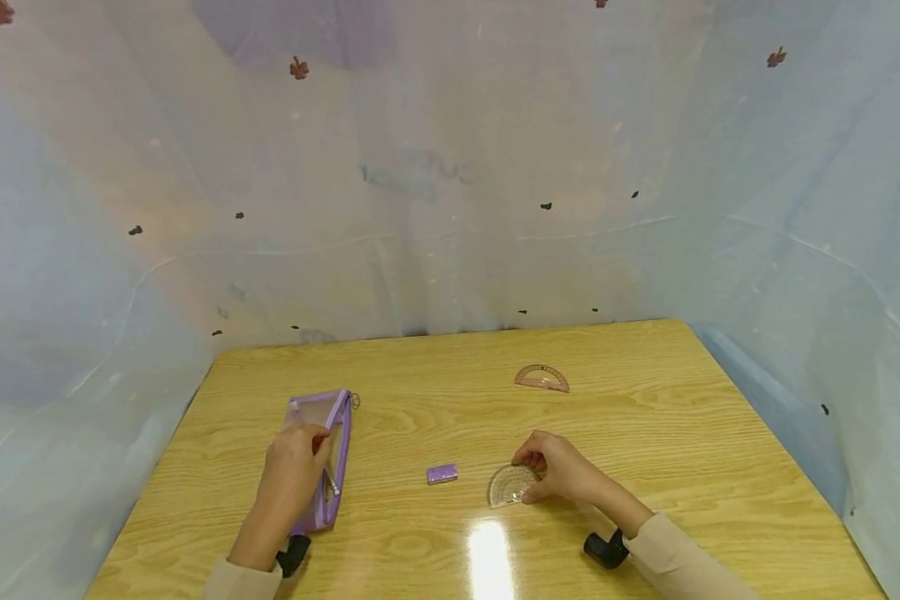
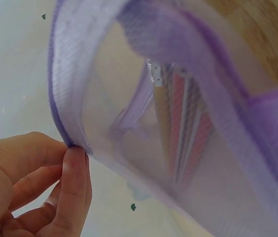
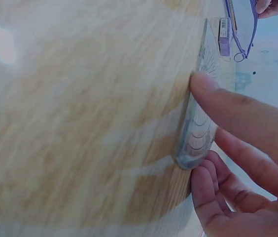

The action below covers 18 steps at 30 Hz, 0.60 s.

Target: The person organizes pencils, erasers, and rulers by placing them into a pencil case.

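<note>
My left hand [image 1: 291,467] pinches the rim of a purple-edged mesh pencil case [image 1: 335,467] at the table's left. The left wrist view shows the case's mouth spread apart, with a pencil [image 2: 161,113] and several pink and grey sticks inside, partly veiled by the mesh. Over on the right, my right hand [image 1: 562,468] holds a clear half-round protractor [image 1: 507,487] by its edges, thumb on one side and fingers on the other. The protractor [image 3: 196,131] lies at or very near the tabletop; whether it touches is hard to tell.
Between the hands lies a small purple block-shaped packet [image 1: 442,474], perhaps an eraser. A pinkish protractor [image 1: 542,378] lies farther back on the wooden table [image 1: 420,375]. A pale patterned curtain [image 1: 450,167] hangs behind the table and along both sides.
</note>
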Motion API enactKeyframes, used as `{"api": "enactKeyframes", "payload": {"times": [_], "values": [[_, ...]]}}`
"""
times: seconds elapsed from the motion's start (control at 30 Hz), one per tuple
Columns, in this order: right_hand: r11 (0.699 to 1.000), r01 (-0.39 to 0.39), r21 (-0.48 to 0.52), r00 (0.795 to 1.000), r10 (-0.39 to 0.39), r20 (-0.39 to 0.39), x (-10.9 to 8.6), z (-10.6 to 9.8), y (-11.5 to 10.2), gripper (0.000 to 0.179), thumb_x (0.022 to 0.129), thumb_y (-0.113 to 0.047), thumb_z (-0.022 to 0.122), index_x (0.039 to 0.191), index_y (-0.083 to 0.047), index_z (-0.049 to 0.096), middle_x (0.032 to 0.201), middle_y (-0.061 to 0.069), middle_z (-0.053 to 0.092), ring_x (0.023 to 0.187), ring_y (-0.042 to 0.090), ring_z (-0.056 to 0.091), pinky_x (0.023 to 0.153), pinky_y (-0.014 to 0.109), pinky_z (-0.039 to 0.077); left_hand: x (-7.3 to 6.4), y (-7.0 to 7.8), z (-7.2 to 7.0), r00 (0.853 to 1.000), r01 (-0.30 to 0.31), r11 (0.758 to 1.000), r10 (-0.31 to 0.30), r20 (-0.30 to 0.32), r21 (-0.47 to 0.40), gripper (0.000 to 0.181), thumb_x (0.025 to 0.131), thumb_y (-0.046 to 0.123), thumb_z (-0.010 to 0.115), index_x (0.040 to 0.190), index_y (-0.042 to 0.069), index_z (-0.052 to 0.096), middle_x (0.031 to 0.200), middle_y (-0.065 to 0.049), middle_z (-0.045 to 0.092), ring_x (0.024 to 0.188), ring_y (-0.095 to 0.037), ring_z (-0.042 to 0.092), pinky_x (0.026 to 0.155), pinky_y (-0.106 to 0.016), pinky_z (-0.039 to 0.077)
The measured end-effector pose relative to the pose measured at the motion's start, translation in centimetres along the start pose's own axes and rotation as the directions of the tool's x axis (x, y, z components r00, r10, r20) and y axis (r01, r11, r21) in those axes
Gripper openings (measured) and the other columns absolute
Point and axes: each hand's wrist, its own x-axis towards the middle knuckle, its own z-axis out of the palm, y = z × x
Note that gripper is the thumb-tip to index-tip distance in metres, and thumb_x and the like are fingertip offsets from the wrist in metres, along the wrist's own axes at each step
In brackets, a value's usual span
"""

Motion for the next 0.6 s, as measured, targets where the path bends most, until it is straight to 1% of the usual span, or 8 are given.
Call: {"api": "enactKeyframes", "payload": {"times": [0.17,0.37,0.6], "values": [[1.000,0.011,0.005,1.000,-0.011,-0.001,-0.13,-0.02,-0.05,0.045,0.066,-0.007,0.093,0.103,-0.001,0.068,0.092,0.003,0.060,0.084,0.019,0.057,0.073,0.030,0.052,-0.06,-0.06,-0.06,1.000,-0.009,1.000,0.009,-0.009,0.001,0.008,0.085,-0.002,0.073,0.090,-0.009,0.073,0.079,-0.019,0.067,0.069,-0.028,0.065,0.055,-0.039,0.055],[0.999,0.017,0.033,1.000,-0.017,-0.009,-0.36,-0.06,0.02,0.045,0.067,-0.007,0.091,0.104,-0.002,0.066,0.095,0.005,0.062,0.085,0.022,0.058,0.073,0.033,0.052,-0.14,-0.07,-0.07,1.000,-0.010,1.000,0.010,-0.010,-0.003,0.008,0.085,-0.002,0.073,0.089,-0.009,0.073,0.079,-0.018,0.067,0.069,-0.027,0.065,0.055,-0.038,0.054],[0.999,0.038,0.039,0.999,-0.038,-0.014,-0.42,0.02,0.17,0.043,0.069,-0.006,0.090,0.105,-0.002,0.065,0.093,0.006,0.063,0.084,0.021,0.057,0.071,0.032,0.051,-0.18,-0.07,-0.09,1.000,-0.004,1.000,0.004,-0.012,-0.009,0.008,0.086,-0.002,0.073,0.090,-0.009,0.073,0.080,-0.018,0.068,0.069,-0.026,0.065,0.056,-0.037,0.054]]}}
